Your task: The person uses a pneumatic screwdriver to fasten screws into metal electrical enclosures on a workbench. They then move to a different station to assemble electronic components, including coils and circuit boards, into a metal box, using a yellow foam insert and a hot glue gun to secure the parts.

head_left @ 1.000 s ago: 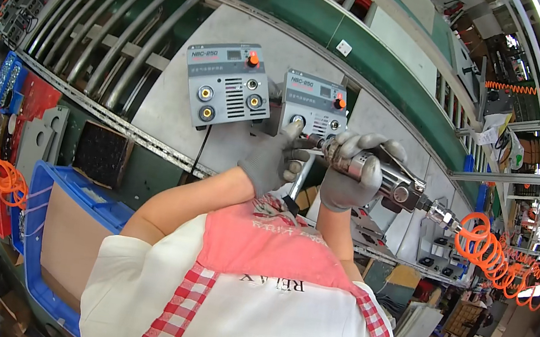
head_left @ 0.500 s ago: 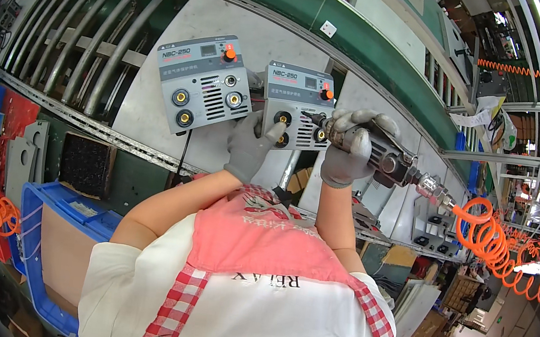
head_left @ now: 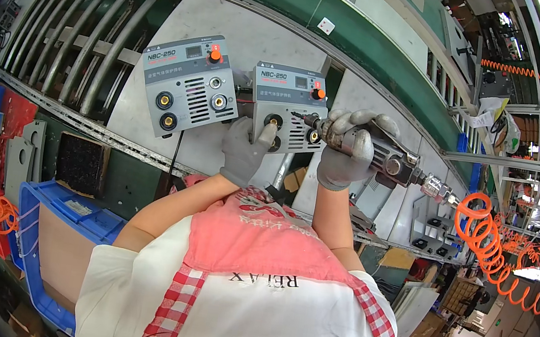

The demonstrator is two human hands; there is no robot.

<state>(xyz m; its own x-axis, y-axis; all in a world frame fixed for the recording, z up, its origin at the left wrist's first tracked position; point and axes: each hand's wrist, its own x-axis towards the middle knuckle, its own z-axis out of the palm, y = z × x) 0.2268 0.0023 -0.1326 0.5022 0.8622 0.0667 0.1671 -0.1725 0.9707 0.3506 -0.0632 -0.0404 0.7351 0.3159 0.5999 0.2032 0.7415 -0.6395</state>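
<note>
Two grey welding machines stand side by side, their front panels showing brass sockets, vent slots and orange knobs. My left hand (head_left: 242, 152), in a grey glove, grips the lower left edge of the right welding machine (head_left: 287, 97), its thumb over the left sockets. In my right hand (head_left: 346, 158), also gloved, an air screwdriver (head_left: 390, 162) lies nearly level, fingers wrapped round its body. Its bit points left across the panel, close to the upper left socket; I cannot tell whether it touches. Left of my left hand, the other welding machine (head_left: 189, 86) stands slightly tilted.
An orange coiled air hose (head_left: 489, 242) trails right from the screwdriver. The machines rest on a pale board (head_left: 241, 25) beside conveyor rollers (head_left: 105, 44). A blue crate (head_left: 38, 274) stands at the lower left. Black-fitted panels (head_left: 435, 234) lie to the right.
Both welding machines have shifted slightly left in view, the left one more. My left hand and the screwdriver's bit have moved a little left with them. Both grips look the same.
</note>
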